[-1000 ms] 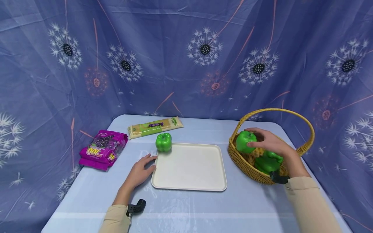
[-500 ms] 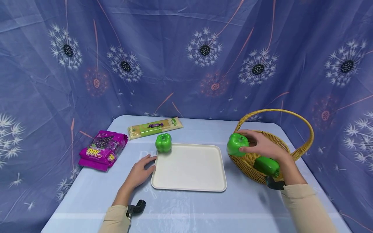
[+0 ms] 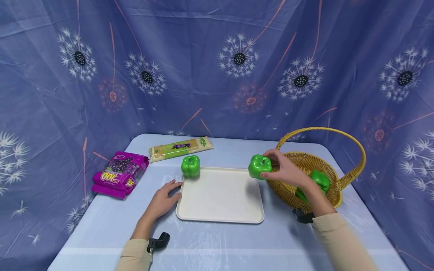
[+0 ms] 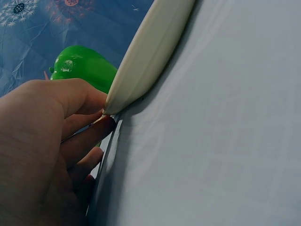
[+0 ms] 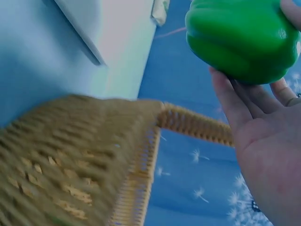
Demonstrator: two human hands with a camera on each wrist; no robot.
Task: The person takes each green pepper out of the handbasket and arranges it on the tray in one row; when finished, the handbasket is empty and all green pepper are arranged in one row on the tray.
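In the head view my right hand [image 3: 288, 169] grips a green bell pepper [image 3: 259, 167] between thumb and fingers. It holds the pepper above the right back corner of the white tray [image 3: 220, 195], left of the wicker basket. The right wrist view shows the bell pepper [image 5: 244, 40] up close over my fingers. My left hand [image 3: 164, 199] is at the tray's left edge; in the left wrist view its thumb and fingertips pinch the tray's rim [image 4: 141, 61]. Another green bell pepper [image 3: 190, 166] stands at the tray's left back corner.
The wicker basket [image 3: 283, 192] with a tall arched handle stands at the right. Green bell pepper shapes [image 3: 320, 180] lie inside, partly behind my right forearm. A purple bag [image 3: 120, 174] lies at the left, a long green-and-tan packet [image 3: 179, 148] at the back.
My right hand has moved left out of the basket with the bell pepper, now reaching over the tray's right back corner. The left hand and tray have stayed put.
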